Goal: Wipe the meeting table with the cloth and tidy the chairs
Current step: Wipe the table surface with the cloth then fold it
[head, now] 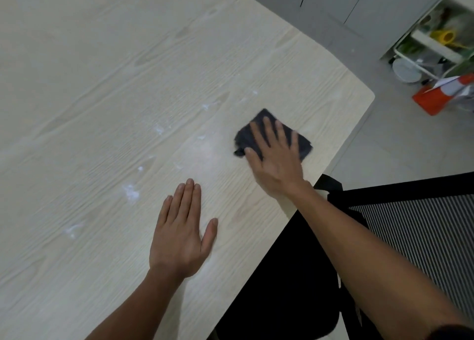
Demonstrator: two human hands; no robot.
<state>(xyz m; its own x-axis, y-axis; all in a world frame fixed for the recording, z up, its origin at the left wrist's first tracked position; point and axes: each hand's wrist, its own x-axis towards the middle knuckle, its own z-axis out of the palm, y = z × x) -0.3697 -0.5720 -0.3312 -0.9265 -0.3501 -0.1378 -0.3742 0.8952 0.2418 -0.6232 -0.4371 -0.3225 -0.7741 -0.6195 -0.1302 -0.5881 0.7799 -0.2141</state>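
A pale wood-grain meeting table (pixel 102 83) fills the left and middle of the head view. My right hand (pixel 277 157) lies flat, fingers spread, pressing a dark folded cloth (pixel 304 144) onto the tabletop near its right edge. My left hand (pixel 179 234) rests flat on the table closer to me, fingers together, holding nothing. White smears and crumbs (pixel 132 192) streak the surface between the hands and to the left. A black chair (pixel 415 239) with a striped mesh back stands at the table's right edge, under my right forearm.
Grey cabinets (pixel 359 3) line the far wall. A white wire rack (pixel 436 47) with assorted items stands at the upper right, and an orange-and-white cone (pixel 441 96) lies on the tiled floor beside it.
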